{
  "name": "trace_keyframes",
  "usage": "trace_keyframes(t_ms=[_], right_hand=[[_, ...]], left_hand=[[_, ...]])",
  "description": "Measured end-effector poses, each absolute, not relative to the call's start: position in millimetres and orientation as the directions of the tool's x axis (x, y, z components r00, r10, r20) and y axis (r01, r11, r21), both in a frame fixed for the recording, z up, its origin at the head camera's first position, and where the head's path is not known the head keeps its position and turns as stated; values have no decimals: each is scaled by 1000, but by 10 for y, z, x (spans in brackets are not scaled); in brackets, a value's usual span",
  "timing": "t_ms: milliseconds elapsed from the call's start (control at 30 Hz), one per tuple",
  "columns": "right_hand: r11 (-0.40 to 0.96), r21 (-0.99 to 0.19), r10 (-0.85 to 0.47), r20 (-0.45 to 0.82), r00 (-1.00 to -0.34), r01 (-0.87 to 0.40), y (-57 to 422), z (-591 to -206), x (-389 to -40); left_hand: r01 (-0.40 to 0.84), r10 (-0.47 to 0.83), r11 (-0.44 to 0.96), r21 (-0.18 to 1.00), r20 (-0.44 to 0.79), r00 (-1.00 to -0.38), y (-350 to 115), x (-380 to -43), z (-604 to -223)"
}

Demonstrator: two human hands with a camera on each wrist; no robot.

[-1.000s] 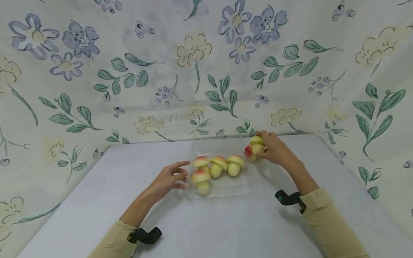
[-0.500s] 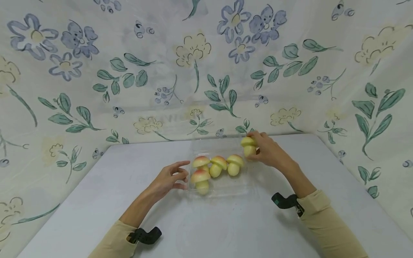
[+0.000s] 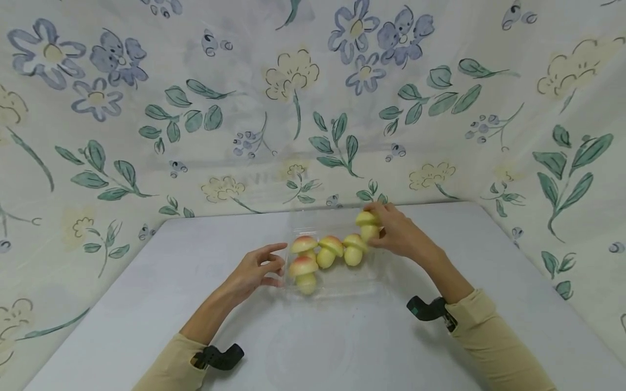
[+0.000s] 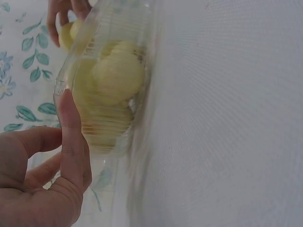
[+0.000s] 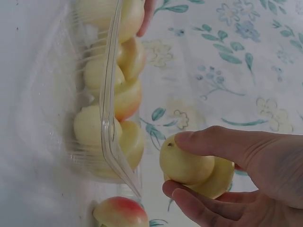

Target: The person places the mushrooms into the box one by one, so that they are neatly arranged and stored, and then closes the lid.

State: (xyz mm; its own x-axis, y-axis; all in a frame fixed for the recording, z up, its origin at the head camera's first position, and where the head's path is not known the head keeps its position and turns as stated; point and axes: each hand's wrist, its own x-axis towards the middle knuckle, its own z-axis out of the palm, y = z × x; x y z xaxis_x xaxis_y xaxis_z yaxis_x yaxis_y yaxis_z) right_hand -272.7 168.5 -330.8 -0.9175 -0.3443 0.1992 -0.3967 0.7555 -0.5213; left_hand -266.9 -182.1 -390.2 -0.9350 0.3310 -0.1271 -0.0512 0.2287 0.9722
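Note:
A clear plastic box [image 3: 342, 293] sits mid-table, with several pale-yellow mushroom-shaped pieces [image 3: 330, 252] inside, some blushed red on the cap. My right hand [image 3: 401, 231] grips another mushroom-shaped piece [image 5: 187, 163] between thumb and fingers, raised above the box's back right part. My left hand [image 3: 254, 271] is at the box's left side; in the left wrist view a nearly straight finger [image 4: 70, 118] touches the rim. One more red-blushed piece [image 5: 120, 213] lies outside the box's right end in the right wrist view; the right hand hides it in the head view.
The box's clear lid [image 3: 323, 218] lies opened toward the back of the white table [image 3: 195, 260]. Behind the table hangs a floral cloth [image 3: 264, 130]. Dark wrist-worn devices [image 3: 425, 308] sit at both cuffs.
My right hand has moved left with the mushroom-shaped piece, from beside the box to over its back right part. The red-blushed piece has gone out of sight behind it. The left hand stays put.

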Motion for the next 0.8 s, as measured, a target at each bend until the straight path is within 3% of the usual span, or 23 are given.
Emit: trace_keyframes(t_ms=[800], right_hand=[[716, -515, -439, 192, -878, -471, 1430, -3347, -2618]], left_hand=[[-51, 319, 242, 969, -129, -939, -1807, -2665, -3893]])
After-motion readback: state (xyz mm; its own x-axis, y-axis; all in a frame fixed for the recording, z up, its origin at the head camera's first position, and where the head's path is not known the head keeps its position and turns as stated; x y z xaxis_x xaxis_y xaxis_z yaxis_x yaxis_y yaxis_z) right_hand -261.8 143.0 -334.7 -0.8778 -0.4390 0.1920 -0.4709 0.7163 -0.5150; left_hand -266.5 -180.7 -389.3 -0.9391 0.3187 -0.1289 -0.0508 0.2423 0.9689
